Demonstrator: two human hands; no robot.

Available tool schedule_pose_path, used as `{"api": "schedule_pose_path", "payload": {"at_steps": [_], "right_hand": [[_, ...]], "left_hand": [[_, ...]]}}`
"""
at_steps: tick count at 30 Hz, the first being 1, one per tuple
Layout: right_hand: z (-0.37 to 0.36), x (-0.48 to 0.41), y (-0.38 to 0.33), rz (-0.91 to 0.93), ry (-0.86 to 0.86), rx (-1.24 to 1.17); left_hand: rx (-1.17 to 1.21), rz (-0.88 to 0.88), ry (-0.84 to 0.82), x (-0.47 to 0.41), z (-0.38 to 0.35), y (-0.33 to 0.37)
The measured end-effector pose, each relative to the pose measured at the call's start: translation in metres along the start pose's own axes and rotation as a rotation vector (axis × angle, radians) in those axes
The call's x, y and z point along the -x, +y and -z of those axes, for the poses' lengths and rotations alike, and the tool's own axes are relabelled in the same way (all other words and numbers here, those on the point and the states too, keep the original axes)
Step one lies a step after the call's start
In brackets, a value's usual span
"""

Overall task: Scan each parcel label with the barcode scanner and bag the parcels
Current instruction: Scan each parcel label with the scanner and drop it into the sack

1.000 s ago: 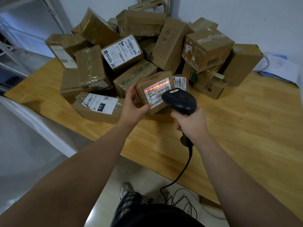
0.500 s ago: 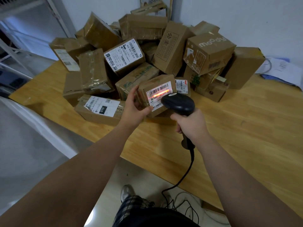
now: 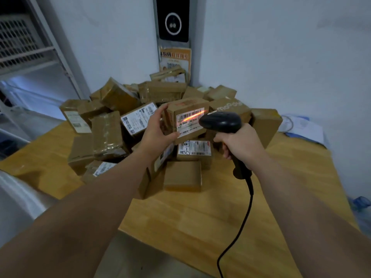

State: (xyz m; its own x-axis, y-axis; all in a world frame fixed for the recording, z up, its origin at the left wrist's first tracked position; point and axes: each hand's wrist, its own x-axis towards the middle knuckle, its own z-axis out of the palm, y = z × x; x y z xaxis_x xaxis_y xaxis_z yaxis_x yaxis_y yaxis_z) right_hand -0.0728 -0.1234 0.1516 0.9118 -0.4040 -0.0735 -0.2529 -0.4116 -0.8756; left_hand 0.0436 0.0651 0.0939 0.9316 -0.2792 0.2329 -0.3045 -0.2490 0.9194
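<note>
Left hand (image 3: 158, 131) grips a small brown parcel (image 3: 187, 109), held up over the parcel pile (image 3: 108, 133). Fingers are on its top left edge, thumb under the bottom edge. The white label (image 3: 189, 123) faces the person, long side roughly horizontal and tilted slightly up to the right.

Right hand (image 3: 241, 143) is wrapped around the handle of the black barcode scanner (image 3: 220, 121). The scanner head runs left-right with its nose pointing left at the label, just beside the parcel's right edge. The handle drops down toward the person. A red scan line (image 3: 192, 116) cuts across the barcode rows, slanting up to the right.

The black cable (image 3: 244, 215) hangs from the handle's butt down past the edge of the wooden table (image 3: 200, 217). The pile sits at the table's far corner against the wall. Papers (image 3: 301, 127) lie to the right of it.
</note>
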Motion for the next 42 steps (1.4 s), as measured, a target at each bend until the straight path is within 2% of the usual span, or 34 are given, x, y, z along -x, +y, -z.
{"api": "schedule_pose_path", "payload": {"at_steps": [7, 11, 15, 18, 23, 27, 33, 37, 42], "right_hand": [[0.022, 0.008, -0.019, 0.066, 0.070, -0.042], [0.027, 0.008, -0.019, 0.080, 0.084, -0.060], [0.020, 0.005, -0.012, 0.079, 0.088, -0.115], [0.010, -0.001, -0.002, 0.033, 0.036, -0.261], [0.000, -0.013, 0.020, -0.147, -0.100, -0.290], [-0.021, 0.008, 0.044, -0.259, -0.190, -0.339], [-0.070, 0.059, 0.084, -0.293, -0.005, -0.378], [-0.077, 0.068, 0.090, -0.265, 0.091, -0.333], [-0.088, 0.065, 0.087, -0.330, 0.158, -0.331]], "left_hand": [[-0.038, -0.092, -0.014, -0.012, -0.003, 0.026], [0.029, -0.063, 0.020, -0.014, -0.007, 0.034], [0.192, 0.098, 0.040, -0.020, -0.012, 0.039], [0.192, 0.216, -0.053, -0.022, -0.012, 0.031], [0.166, 0.432, -0.132, -0.007, -0.016, -0.001], [0.190, 0.503, -0.135, 0.022, -0.025, -0.032], [0.253, 0.496, -0.128, 0.069, -0.039, -0.059], [0.229, 0.440, -0.134, 0.067, -0.036, -0.067], [0.192, 0.358, -0.202, 0.063, -0.035, -0.072]]}}
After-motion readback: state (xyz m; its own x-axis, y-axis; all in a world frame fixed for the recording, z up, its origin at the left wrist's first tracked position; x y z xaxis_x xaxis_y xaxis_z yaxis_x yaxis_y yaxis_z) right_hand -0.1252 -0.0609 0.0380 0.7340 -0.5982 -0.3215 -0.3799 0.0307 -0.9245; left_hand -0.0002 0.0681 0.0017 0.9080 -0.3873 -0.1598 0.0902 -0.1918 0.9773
